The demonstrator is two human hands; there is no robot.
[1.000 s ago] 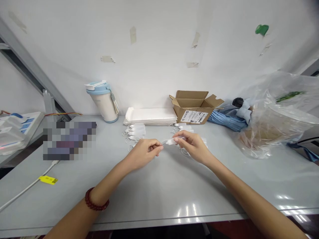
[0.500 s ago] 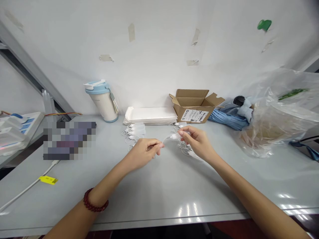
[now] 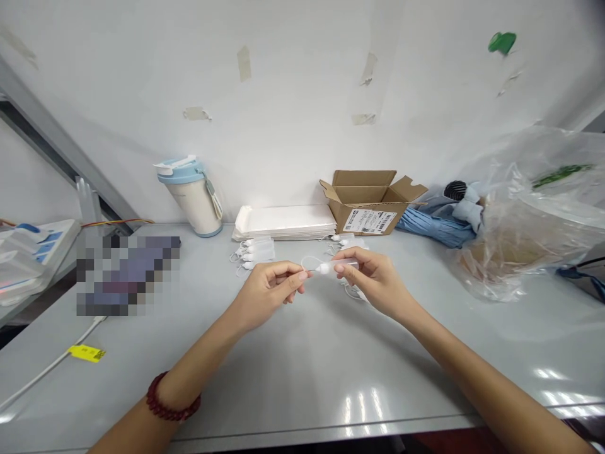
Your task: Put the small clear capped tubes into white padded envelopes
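Observation:
My right hand [image 3: 371, 277] pinches a small translucent needle-tip bottle [image 3: 350, 261], held level with its white nozzle pointing left. A thin dark needle [image 3: 313, 270] sticks out of the nozzle toward my left hand [image 3: 267, 293]. The left thumb and fingers are closed on the end of a thin white cord [image 3: 309, 257], which arcs up from the nozzle; what sits at that end is hidden by the fingertips. Behind the left hand lies a row of similar bottles [image 3: 258, 250]. More bottles [image 3: 353, 243] lie behind and below the right hand, partly covered by it.
A stack of flat white boxes [image 3: 286, 221] and an open cardboard box [image 3: 371, 217] stand against the wall. To the left are a tumbler [image 3: 193, 198], a blurred-out dark object [image 3: 127, 274] and a cable [image 3: 45, 366]. Blue cloth [image 3: 437, 224] and a plastic bag [image 3: 515, 239] lie right.
The bottle has been turned level, and its needle now lies in line with the left fingertips. The cord, stretched between the hands before, now bows upward. The hands are slightly closer together.

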